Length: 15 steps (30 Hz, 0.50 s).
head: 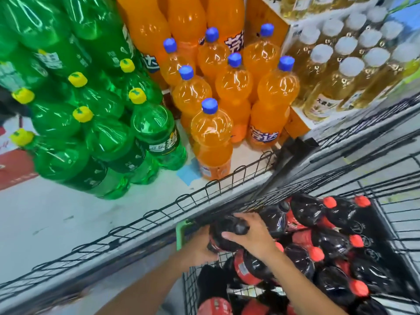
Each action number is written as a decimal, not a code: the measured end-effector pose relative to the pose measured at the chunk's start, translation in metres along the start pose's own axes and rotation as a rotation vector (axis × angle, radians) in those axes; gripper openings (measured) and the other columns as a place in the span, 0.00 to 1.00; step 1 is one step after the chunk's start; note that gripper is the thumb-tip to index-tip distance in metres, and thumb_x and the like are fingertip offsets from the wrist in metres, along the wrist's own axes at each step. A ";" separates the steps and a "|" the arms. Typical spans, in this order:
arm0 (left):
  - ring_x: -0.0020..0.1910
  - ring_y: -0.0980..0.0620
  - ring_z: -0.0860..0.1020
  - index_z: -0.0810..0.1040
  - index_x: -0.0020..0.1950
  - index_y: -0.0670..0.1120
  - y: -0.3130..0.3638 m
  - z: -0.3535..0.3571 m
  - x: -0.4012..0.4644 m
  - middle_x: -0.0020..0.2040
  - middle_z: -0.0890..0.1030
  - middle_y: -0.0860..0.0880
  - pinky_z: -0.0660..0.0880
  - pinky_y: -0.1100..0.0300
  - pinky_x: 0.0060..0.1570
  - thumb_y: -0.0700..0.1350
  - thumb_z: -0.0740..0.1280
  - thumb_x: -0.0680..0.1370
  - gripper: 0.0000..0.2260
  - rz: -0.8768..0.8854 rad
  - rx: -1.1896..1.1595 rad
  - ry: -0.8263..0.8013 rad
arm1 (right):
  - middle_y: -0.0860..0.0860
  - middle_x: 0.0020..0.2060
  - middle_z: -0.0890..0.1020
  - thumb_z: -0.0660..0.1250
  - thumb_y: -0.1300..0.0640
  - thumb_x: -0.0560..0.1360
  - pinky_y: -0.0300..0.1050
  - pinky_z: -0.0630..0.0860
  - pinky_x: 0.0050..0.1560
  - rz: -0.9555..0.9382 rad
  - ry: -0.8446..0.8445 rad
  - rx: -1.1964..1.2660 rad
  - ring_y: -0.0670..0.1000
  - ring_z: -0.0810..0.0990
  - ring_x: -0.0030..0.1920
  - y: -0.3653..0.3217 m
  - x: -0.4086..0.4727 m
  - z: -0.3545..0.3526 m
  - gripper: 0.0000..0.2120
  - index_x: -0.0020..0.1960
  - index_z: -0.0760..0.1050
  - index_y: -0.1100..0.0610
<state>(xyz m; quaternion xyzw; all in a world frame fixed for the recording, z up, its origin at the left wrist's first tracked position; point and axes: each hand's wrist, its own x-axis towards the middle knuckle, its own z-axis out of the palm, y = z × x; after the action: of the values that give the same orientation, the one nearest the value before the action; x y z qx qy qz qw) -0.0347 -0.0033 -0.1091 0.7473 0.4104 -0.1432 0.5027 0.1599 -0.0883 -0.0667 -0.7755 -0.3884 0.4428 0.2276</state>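
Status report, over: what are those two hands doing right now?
Left hand and right hand grip black-capped cola bottle. Bottle over red-capped colas, inside wire cart. Cart wall close beside left hand.

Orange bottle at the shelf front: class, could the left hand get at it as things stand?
Probably not yet: the left hand grips the cola bottle in the cart. Freed, it likely could; only a low wire rail fronts the orange bottle.

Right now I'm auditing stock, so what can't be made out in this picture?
Head view:
Dark bottle label: covered by left hand and right hand.
Red-capped bottles lowest in cart: cut off by bottom edge.
Green bottles: upper ones blurred, cut off at top.
Pale tea bottles label print: too small.
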 end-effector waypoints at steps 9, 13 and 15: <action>0.69 0.52 0.72 0.57 0.75 0.58 -0.026 0.028 0.034 0.69 0.72 0.55 0.71 0.50 0.70 0.54 0.81 0.54 0.54 -0.067 -0.237 0.042 | 0.43 0.63 0.79 0.81 0.30 0.57 0.44 0.76 0.67 0.073 -0.071 0.245 0.44 0.79 0.63 0.013 0.004 0.034 0.46 0.71 0.69 0.37; 0.69 0.56 0.73 0.63 0.71 0.63 -0.034 0.034 0.035 0.67 0.76 0.58 0.71 0.50 0.70 0.54 0.82 0.50 0.51 -0.023 -0.312 0.108 | 0.42 0.62 0.82 0.79 0.28 0.59 0.45 0.76 0.69 0.075 -0.019 0.181 0.44 0.80 0.63 0.007 0.003 0.033 0.47 0.74 0.71 0.41; 0.67 0.58 0.74 0.64 0.70 0.64 -0.026 0.029 0.027 0.65 0.77 0.59 0.72 0.50 0.70 0.54 0.83 0.52 0.50 0.013 -0.296 0.125 | 0.41 0.59 0.84 0.77 0.27 0.58 0.44 0.77 0.67 0.060 0.008 0.123 0.42 0.82 0.61 -0.004 -0.004 0.027 0.48 0.73 0.72 0.44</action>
<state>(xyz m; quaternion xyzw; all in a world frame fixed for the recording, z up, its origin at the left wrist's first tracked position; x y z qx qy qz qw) -0.0318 -0.0115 -0.1554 0.6749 0.4527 -0.0313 0.5819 0.1332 -0.0887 -0.0756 -0.7733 -0.3359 0.4692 0.2629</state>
